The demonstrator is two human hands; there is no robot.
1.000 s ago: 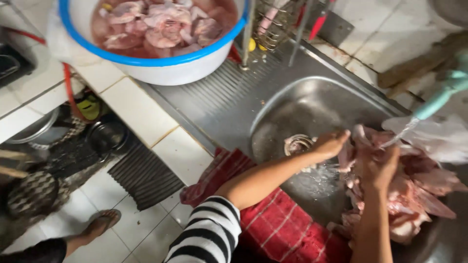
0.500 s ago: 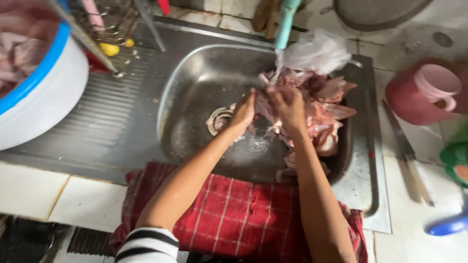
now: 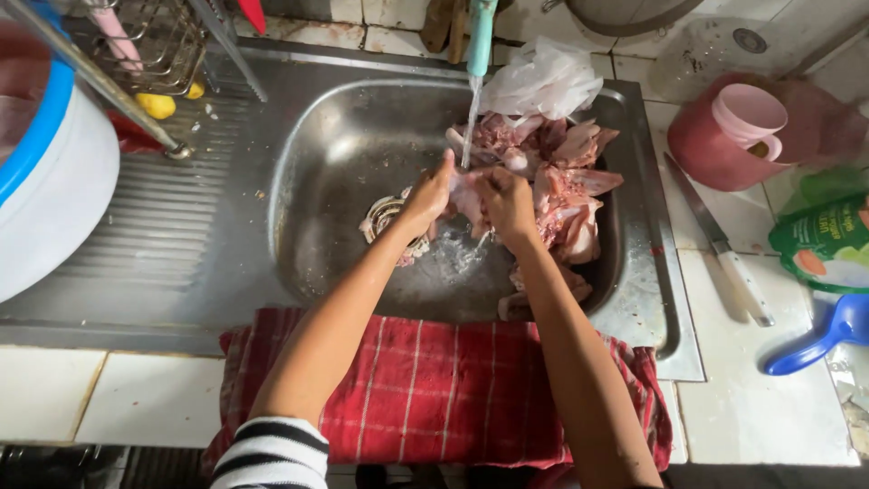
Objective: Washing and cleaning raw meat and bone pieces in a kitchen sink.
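Presently: left hand (image 3: 427, 195) and right hand (image 3: 505, 201) both grip one pale raw chicken piece (image 3: 467, 192) beneath the turquoise tap's stream (image 3: 469, 118), over the stainless steel sink (image 3: 344, 181) so runoff drains away.

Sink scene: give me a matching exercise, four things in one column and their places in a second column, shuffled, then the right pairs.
Things:
1. knife
2. red checked cloth
3. raw chicken pieces
4. white basin with blue rim

Places:
A. draped over the front edge of the sink
B. far left, on the draining board
C. on the counter right of the sink
D. piled in the right of the sink bowl

Pairs: 1-C, 2-A, 3-D, 4-B
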